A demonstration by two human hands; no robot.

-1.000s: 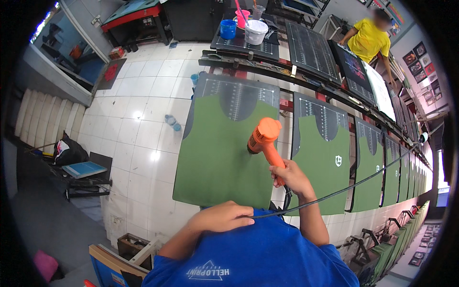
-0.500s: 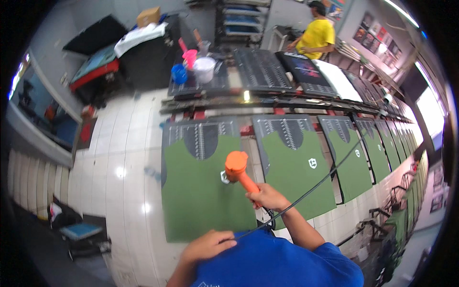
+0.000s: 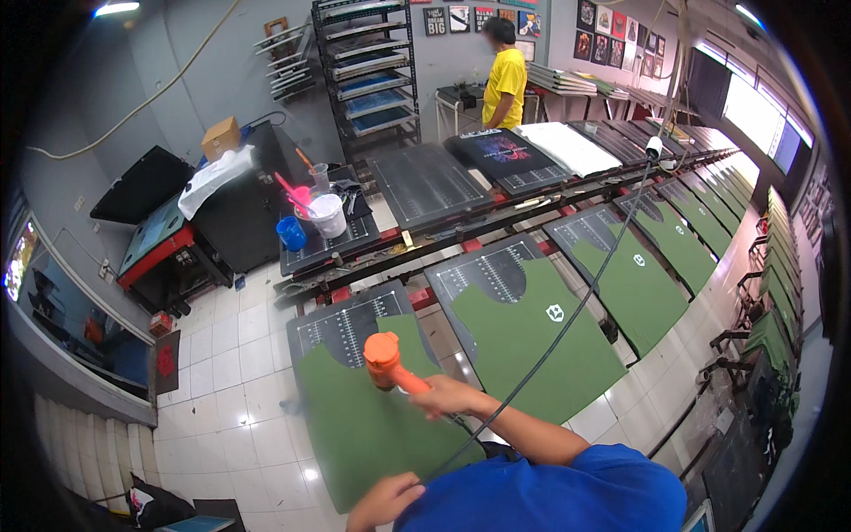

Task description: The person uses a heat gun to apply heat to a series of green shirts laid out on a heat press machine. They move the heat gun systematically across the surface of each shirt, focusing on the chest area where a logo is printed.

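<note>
In my right hand (image 3: 446, 396) is an orange heat gun (image 3: 383, 349), its handle wrapped by my fingers. The round rear of its body faces up, and the nozzle points down over the nearest green fabric piece (image 3: 377, 434). That fabric lies flat on a dark printing board (image 3: 310, 330) with white ruler marks. The heat gun hides whatever is beneath it on the cloth. Low in the picture, by my blue shirt, my left hand (image 3: 383, 503) is closed, with the black cable (image 3: 541, 359) at its fingertips. From there the cable rises to the upper right.
More boards with green fabric pieces (image 3: 536, 341) and white emblems run to the right. Behind them, another row carries a blue cup (image 3: 291, 233), a white tub (image 3: 328, 215) and a black printed shirt (image 3: 501, 151). A person in yellow (image 3: 505, 84) stands beyond.
The view has swung up and shifted, showing more of the room. The heat gun stays over the nearest fabric piece and now covers its emblem. The person in yellow has turned more upright.
</note>
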